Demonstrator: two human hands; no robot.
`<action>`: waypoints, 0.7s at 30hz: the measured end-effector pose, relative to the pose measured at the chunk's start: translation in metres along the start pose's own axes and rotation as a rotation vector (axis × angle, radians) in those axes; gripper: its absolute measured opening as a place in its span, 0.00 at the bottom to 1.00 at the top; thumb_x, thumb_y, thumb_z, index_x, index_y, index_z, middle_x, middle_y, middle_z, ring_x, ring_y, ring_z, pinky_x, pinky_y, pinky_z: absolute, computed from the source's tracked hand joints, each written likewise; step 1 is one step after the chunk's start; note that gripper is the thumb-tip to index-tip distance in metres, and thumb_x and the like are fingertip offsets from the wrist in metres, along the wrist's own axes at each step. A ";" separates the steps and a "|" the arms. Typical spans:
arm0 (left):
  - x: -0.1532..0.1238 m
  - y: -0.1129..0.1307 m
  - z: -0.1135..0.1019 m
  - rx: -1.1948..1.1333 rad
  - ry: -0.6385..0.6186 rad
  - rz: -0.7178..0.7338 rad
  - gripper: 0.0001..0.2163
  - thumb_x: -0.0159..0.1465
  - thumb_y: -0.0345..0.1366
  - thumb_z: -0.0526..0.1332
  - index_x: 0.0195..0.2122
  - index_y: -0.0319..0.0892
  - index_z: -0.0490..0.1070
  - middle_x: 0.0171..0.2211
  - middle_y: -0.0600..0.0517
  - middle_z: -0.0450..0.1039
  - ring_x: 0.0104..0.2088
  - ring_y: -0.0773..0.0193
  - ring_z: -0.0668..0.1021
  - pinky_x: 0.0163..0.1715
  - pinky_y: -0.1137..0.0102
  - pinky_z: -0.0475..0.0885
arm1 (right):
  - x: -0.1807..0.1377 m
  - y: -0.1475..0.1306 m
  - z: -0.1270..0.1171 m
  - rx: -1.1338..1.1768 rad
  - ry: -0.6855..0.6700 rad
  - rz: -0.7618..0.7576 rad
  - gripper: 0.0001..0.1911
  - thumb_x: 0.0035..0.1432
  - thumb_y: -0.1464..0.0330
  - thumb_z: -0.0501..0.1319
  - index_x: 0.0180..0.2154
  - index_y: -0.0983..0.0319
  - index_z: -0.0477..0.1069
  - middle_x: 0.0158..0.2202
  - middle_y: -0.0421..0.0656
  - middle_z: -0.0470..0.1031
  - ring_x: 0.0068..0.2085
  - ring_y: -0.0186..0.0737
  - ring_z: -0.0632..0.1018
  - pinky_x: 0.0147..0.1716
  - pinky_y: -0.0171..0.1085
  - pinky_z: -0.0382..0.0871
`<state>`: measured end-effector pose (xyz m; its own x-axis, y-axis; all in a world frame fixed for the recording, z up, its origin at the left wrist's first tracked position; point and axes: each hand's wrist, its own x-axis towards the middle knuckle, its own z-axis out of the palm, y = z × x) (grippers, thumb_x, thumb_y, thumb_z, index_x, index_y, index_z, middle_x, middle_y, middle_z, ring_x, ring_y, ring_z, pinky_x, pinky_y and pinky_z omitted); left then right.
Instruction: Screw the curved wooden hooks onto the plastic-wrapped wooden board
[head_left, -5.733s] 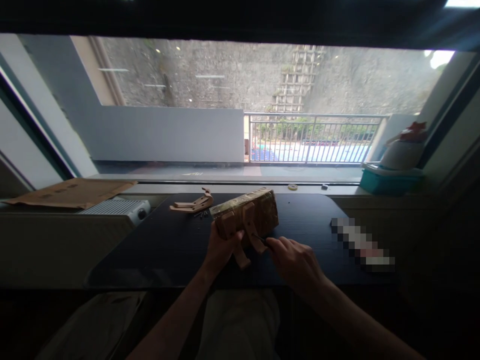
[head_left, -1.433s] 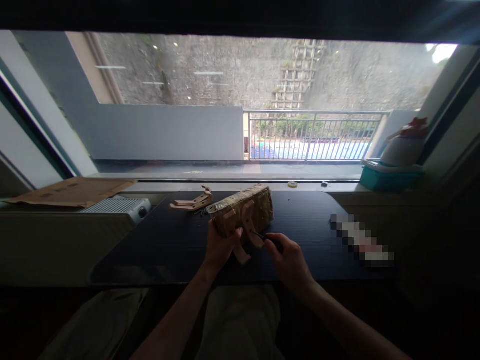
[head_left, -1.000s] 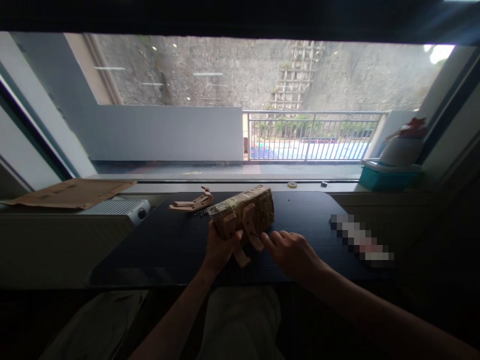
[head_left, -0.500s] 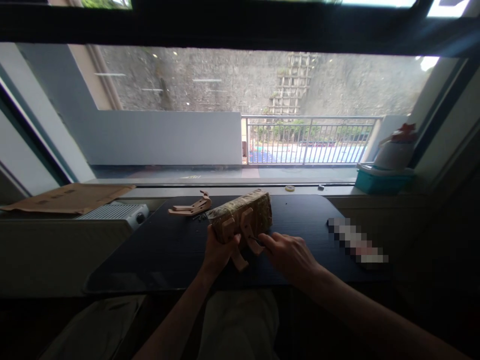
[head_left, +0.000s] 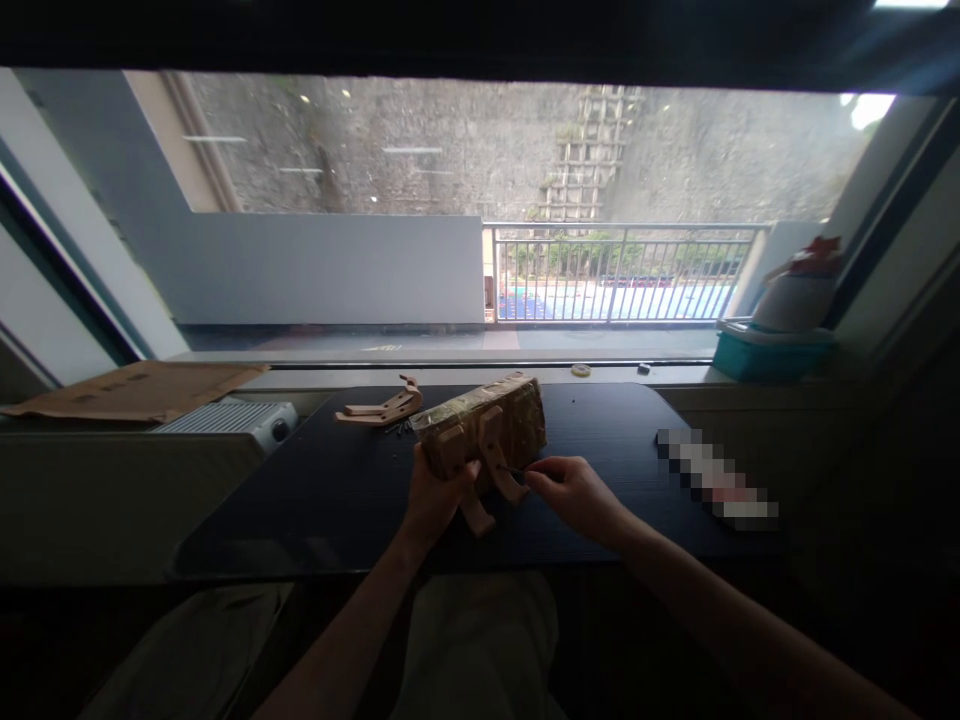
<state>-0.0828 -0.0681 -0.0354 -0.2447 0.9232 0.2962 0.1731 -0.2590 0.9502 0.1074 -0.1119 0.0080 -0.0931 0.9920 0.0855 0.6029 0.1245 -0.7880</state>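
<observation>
A block wrapped in shiny brown tape (head_left: 480, 405) stands tilted over the dark table. Two curved wooden pieces lie against its near side: a left wooden piece (head_left: 474, 512) and a right wooden piece (head_left: 491, 445) with dark holes. My left hand (head_left: 435, 500) is closed on the block's left end, its thumb across the left wooden piece. The fingers of my right hand (head_left: 562, 490) pinch a thin dark rod (head_left: 516, 472) whose tip meets the right piece near a hole. Whether it is a screw or a tool I cannot tell.
Loose wooden pieces (head_left: 382, 408) lie at the table's back left beside several small screws (head_left: 400, 427). A blurred flat item (head_left: 716, 480) lies at the right. On the sill are a tape roll (head_left: 580, 370) and a teal box (head_left: 772, 350). Cardboard (head_left: 135, 388) rests on the radiator (head_left: 232, 420).
My right hand has turned and shifted slightly around the thin rod, which stays at the right wooden piece. My left hand keeps its hold on the block. The view has tilted down slightly.
</observation>
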 end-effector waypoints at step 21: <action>-0.002 0.006 -0.001 -0.105 -0.050 -0.094 0.24 0.43 0.39 0.69 0.41 0.40 0.64 0.30 0.56 0.70 0.32 0.63 0.74 0.30 0.71 0.69 | 0.012 0.034 -0.013 0.340 0.134 -0.019 0.19 0.52 0.55 0.58 0.36 0.65 0.70 0.27 0.42 0.73 0.28 0.37 0.72 0.26 0.34 0.65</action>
<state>-0.0817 -0.0721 -0.0302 -0.2072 0.9570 0.2030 0.0506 -0.1968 0.9791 0.1367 -0.0952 -0.0095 0.0168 0.9864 0.1633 0.3024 0.1507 -0.9412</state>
